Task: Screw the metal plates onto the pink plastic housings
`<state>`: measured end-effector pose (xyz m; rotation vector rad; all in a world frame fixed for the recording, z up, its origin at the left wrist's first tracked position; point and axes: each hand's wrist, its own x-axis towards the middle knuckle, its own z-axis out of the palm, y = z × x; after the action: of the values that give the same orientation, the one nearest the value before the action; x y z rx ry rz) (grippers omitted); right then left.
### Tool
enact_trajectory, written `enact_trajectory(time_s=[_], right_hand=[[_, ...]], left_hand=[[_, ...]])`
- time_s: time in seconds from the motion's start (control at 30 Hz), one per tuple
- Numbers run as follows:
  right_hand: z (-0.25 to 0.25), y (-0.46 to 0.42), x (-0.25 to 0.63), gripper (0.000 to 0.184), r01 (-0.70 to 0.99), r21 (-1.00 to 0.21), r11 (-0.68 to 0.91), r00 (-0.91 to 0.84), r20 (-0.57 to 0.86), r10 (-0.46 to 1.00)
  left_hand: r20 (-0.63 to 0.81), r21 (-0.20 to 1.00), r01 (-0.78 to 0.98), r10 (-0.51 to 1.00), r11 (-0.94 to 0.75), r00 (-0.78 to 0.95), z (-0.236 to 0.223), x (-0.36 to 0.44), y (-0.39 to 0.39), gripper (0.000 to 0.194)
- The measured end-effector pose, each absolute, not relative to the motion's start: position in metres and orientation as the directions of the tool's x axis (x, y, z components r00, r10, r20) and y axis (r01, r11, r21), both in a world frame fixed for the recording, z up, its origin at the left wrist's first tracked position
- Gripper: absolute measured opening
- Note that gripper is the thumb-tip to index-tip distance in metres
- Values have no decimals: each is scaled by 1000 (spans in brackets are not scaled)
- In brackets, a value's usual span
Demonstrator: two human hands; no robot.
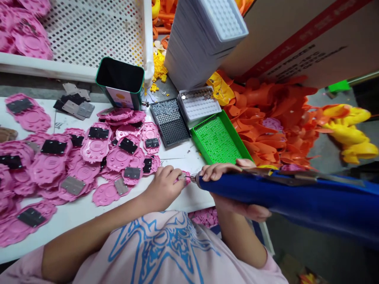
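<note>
My left hand (164, 188) is closed on a small pink plastic part (187, 178), mostly hidden by my fingers. Wrapped round a blue electric screwdriver (254, 193) is my right hand (233, 206). The screwdriver lies nearly level, and its bit meets the pink part, though the exact contact is hidden. To the left, many pink plastic plates (96, 146) are piled on the white table (166, 197), most with a black or grey metal plate (72, 185) on them. Just beyond my right hand is a green tray (239, 139) with a perforated floor.
A black perforated tray (174, 132) holding screws and a white tray (203, 111) stand ahead. Behind are a dark green bin (136, 99), a white crate (148, 39) and a tall stack of white trays (189, 51). Orange parts (266, 106) and a cardboard box (293, 43) crowd the right.
</note>
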<state>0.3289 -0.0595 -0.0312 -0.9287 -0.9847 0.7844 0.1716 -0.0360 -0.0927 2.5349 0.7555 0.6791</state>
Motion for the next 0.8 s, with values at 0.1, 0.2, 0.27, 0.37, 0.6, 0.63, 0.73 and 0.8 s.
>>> enact_trajectory(time_s=[0.1,0.2,0.27,0.37,0.6,0.63,0.73,0.8], right_hand=[[-30,-60,325,59,-87,-894,440,356,384,852],[-30,-59,322,60,-83,-905,417,340,368,866],[-31,-59,321,61,-84,-911,403,337,355,872],[-32,-61,323,62,-87,-920,382,339,333,880],[-12,-37,339,61,-177,-923,341,289,283,915],[-6,-27,340,56,-158,-917,367,302,309,902],[9,13,339,47,-87,-899,428,366,371,854],[12,42,336,44,-85,-904,420,396,356,846]], left_hand=[[314,508,416,611,-754,726,-93,172,-37,11],[294,509,425,616,-748,731,-93,171,-38,9],[289,509,425,614,-749,735,-93,170,-38,9],[283,512,417,606,-751,744,-93,170,-38,12],[292,504,405,592,-763,751,-94,168,-38,11],[288,510,399,589,-762,755,-94,168,-38,12],[271,528,396,592,-751,759,-94,168,-38,19],[254,536,401,595,-743,762,-93,167,-38,28]])
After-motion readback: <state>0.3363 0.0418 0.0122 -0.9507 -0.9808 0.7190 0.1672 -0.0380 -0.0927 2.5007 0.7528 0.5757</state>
